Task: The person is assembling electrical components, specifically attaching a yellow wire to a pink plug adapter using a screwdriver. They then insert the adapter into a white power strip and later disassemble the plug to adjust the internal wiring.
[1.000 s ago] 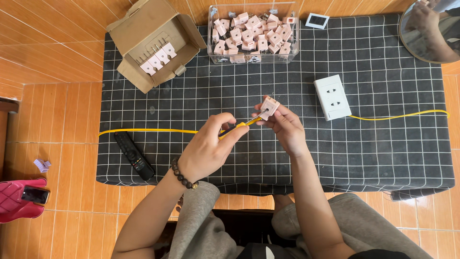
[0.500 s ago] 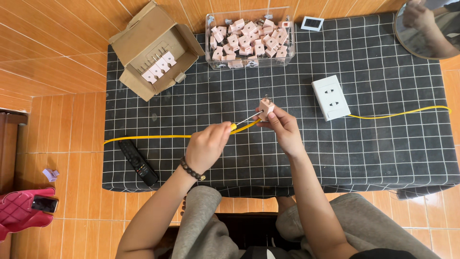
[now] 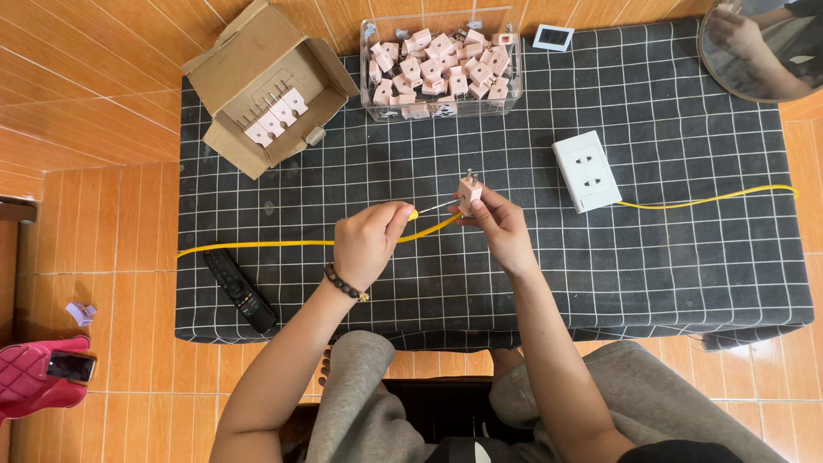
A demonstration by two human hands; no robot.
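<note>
Over checkered cloth (image 3: pixel 686 257), left hand (image 3: pixel 367 244) grips yellow screwdriver (image 3: pixel 413 214), right hand (image 3: pixel 500 230) pinches pink plug (image 3: pixel 469 192).

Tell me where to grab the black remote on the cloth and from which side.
Grip the black remote across its narrow width near the middle, coming from straight above. It lies flat on the checked cloth, long and slim, angled with its lower end close to the near edge. Both long sides look free; the yellow cable passes just above its upper end, so stay below that.
</note>
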